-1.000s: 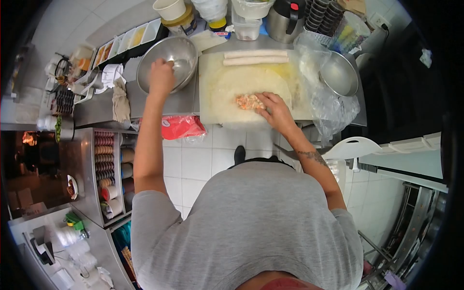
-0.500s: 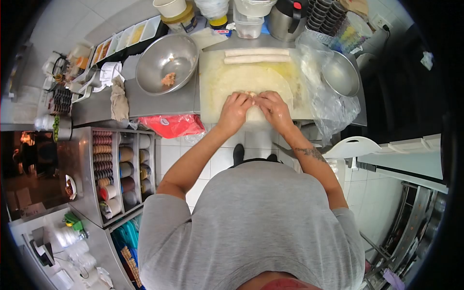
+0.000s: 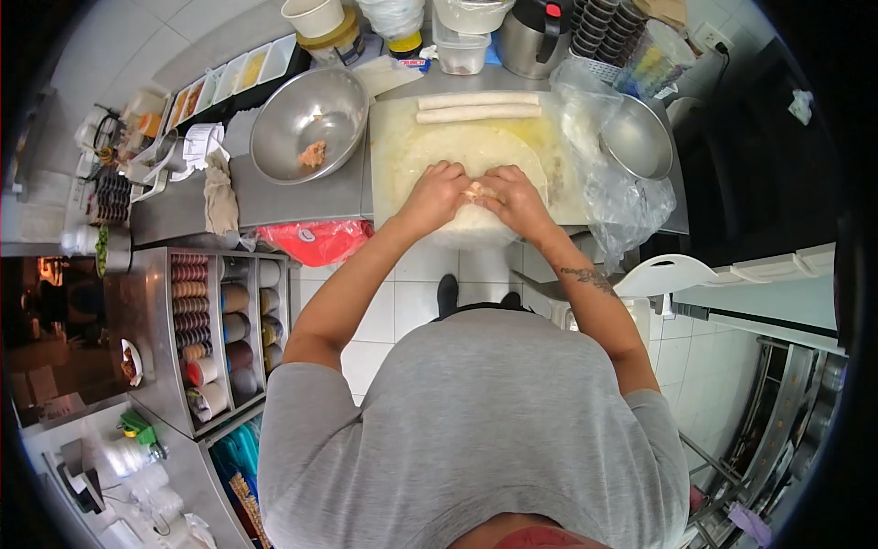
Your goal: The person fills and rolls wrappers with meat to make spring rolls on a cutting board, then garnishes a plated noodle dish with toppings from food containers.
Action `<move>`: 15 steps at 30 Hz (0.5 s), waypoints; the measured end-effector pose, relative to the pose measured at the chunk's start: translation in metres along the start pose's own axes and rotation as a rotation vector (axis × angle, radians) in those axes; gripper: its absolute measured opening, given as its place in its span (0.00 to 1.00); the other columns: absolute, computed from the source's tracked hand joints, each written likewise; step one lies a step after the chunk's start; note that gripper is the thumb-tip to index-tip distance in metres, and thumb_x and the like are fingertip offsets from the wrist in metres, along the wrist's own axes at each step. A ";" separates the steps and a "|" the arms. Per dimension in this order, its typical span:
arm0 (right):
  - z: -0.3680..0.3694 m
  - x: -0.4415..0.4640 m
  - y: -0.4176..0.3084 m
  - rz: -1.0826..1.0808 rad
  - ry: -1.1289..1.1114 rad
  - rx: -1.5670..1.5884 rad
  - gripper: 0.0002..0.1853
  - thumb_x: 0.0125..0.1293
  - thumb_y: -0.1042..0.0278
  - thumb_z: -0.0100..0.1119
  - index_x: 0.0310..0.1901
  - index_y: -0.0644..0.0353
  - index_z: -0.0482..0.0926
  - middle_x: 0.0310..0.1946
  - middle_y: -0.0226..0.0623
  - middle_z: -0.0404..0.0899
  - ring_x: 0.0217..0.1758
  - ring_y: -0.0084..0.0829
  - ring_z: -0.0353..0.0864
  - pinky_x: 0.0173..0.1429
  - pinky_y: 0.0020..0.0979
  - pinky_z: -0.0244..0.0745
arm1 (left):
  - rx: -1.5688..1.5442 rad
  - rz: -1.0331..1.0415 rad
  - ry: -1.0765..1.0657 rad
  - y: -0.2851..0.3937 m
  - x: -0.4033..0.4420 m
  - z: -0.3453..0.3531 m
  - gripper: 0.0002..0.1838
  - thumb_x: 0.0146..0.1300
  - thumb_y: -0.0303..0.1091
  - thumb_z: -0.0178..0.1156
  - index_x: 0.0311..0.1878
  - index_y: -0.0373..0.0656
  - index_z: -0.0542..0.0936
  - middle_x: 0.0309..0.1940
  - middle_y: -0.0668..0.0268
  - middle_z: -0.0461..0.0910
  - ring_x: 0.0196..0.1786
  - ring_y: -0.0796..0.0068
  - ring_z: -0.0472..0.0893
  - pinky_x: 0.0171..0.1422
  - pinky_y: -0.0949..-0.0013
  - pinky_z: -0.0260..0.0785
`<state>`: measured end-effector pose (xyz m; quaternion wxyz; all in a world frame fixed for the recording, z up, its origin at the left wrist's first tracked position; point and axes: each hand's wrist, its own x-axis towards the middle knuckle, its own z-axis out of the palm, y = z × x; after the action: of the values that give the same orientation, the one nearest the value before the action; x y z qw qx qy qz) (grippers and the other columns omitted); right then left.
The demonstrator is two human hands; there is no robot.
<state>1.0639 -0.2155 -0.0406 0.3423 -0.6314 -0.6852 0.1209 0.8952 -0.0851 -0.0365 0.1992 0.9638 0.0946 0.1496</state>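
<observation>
A thin, round, pale dough sheet (image 3: 485, 146) lies on the cutting board (image 3: 389, 137), its near part hanging past the board's front edge. Across its middle sits a lump of pinkish minced filling (image 3: 475, 191). My left hand (image 3: 439, 194) is at the filling's left end, fingers curled and pressed together on it. From the right, my right hand (image 3: 514, 194) pinches the other end, its thumb on the near side. The fingertips are partly hidden. Two long, pale rolls (image 3: 478, 112) lie side by side at the board's far edge.
Left of the board stands a steel bowl (image 3: 274, 119) with a clump of minced filling (image 3: 313, 154). A crumpled plastic bag (image 3: 631, 215) and another metal bowl (image 3: 637, 137) are at the right. A steel jug (image 3: 528, 46) and containers line the back.
My hands have moved slightly apart, and more of the filling shows between them. The fingers have shifted along it. The whole view has moved a little.
</observation>
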 end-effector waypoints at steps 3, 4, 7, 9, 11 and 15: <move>-0.004 -0.003 -0.010 0.036 0.081 0.040 0.25 0.51 0.68 0.70 0.53 0.59 0.78 0.48 0.43 0.76 0.53 0.46 0.72 0.60 0.39 0.68 | -0.023 -0.003 0.036 0.001 -0.005 -0.008 0.19 0.50 0.31 0.67 0.48 0.41 0.79 0.44 0.59 0.74 0.49 0.57 0.73 0.54 0.60 0.66; -0.007 -0.003 -0.015 0.047 0.131 0.056 0.22 0.52 0.69 0.69 0.51 0.60 0.80 0.47 0.42 0.77 0.52 0.45 0.72 0.59 0.39 0.69 | -0.086 -0.012 0.128 0.009 -0.007 -0.016 0.18 0.51 0.30 0.67 0.47 0.40 0.80 0.43 0.60 0.75 0.49 0.58 0.73 0.53 0.60 0.66; -0.011 -0.009 -0.007 0.016 0.078 0.014 0.20 0.53 0.71 0.67 0.50 0.59 0.80 0.47 0.41 0.77 0.51 0.44 0.73 0.59 0.38 0.69 | -0.145 -0.013 0.155 0.001 -0.012 -0.020 0.18 0.52 0.30 0.66 0.48 0.40 0.80 0.42 0.60 0.75 0.48 0.59 0.73 0.54 0.60 0.67; -0.012 -0.011 0.000 0.085 0.012 0.008 0.21 0.53 0.70 0.68 0.51 0.58 0.80 0.47 0.40 0.77 0.52 0.44 0.73 0.60 0.38 0.68 | -0.112 -0.022 0.076 -0.007 -0.017 -0.014 0.20 0.52 0.30 0.67 0.50 0.40 0.79 0.44 0.60 0.74 0.49 0.58 0.73 0.55 0.61 0.66; -0.014 -0.012 0.004 0.114 -0.015 0.011 0.23 0.52 0.68 0.68 0.52 0.58 0.79 0.47 0.40 0.77 0.52 0.43 0.73 0.60 0.39 0.68 | -0.038 -0.030 -0.011 -0.015 -0.018 -0.011 0.23 0.52 0.31 0.68 0.53 0.40 0.78 0.46 0.59 0.74 0.51 0.58 0.73 0.57 0.62 0.66; -0.020 -0.010 -0.006 0.131 0.139 0.017 0.22 0.52 0.67 0.69 0.50 0.58 0.80 0.48 0.41 0.77 0.52 0.41 0.73 0.57 0.39 0.70 | -0.197 -0.051 0.117 -0.011 -0.023 -0.030 0.19 0.52 0.29 0.67 0.49 0.40 0.79 0.44 0.59 0.75 0.50 0.58 0.73 0.56 0.63 0.66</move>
<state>1.0709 -0.2314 -0.0252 0.3858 -0.6786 -0.6161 0.1050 0.8627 -0.0704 -0.0203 0.2910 0.9264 0.1155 0.2091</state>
